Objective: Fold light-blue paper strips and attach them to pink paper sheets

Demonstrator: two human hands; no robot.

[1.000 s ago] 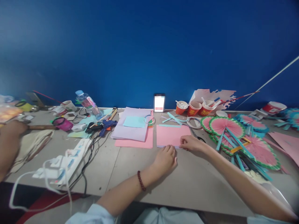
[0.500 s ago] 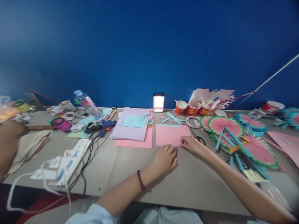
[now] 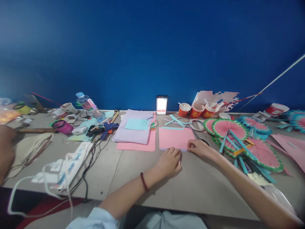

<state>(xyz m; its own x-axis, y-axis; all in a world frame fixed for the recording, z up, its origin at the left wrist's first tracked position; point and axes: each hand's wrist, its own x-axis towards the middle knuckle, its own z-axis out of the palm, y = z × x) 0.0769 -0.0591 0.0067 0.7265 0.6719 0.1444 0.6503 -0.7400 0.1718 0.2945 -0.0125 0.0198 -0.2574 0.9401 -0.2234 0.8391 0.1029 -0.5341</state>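
A pink sheet of paper (image 3: 176,138) lies flat on the table in front of me, a narrow lavender strip showing along its near edge. My left hand (image 3: 170,161), with a dark red bead bracelet on its wrist, has its fingers bent and pressed together on the middle of that edge. At the near right corner, the fingers of my right hand (image 3: 196,148) are pinched on the same edge. Across the sheet's far edge runs a light blue paper strip (image 3: 172,128). Scissors (image 3: 205,142) are partly hidden behind my right hand.
Left of the sheet are stacked lavender paper (image 3: 121,135), a blue glue gun (image 3: 108,130) and a white power strip (image 3: 76,162) with cables. Watermelon-patterned paper fans (image 3: 230,129) lie right, red paper cups (image 3: 197,111) behind. Another person's hand (image 3: 7,140) is at far left.
My right hand has slid a little to the right along the paper's near edge. My left hand has barely moved. The other person's hand at far left has shifted left.
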